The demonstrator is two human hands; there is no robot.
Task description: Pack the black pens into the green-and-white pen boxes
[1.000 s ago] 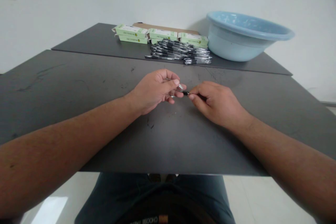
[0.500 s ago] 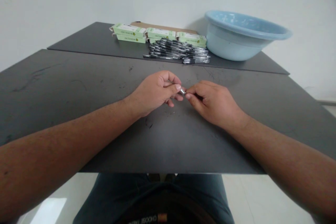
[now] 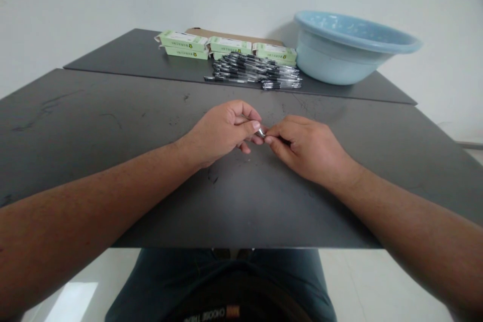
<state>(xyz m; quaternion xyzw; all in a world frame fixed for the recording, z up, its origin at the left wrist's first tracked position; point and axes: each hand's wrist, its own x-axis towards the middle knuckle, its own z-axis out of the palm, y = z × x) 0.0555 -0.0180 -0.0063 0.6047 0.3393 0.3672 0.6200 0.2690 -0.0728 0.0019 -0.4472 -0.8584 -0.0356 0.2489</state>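
Over the middle of the table, my left hand (image 3: 226, 131) is closed around a pen, its thumb pressing on it and the lower fingers curled loosely beneath. Only the shiny silver tip of the pen (image 3: 260, 133) shows, pointing right and slightly down; the palm hides the remainder. My right hand (image 3: 307, 146) pinches the end of that tip between thumb and forefinger. Whether a smaller part sits between those fingertips is too small to tell. Behind both hands lies a heap of clear pens with black grips (image 3: 245, 68).
Stacked light-green boxes (image 3: 184, 45) stand behind the pens, with brown cardboard (image 3: 226, 34) at the back. To their right is a large light-blue basin (image 3: 332, 63). A seam crosses the dark grey table (image 3: 113, 110), whose front edge is close to my lap.
My right fingertips have shifted very slightly left, closer against the silver tip. The left hand keeps its hold, and the view has tilted a little.
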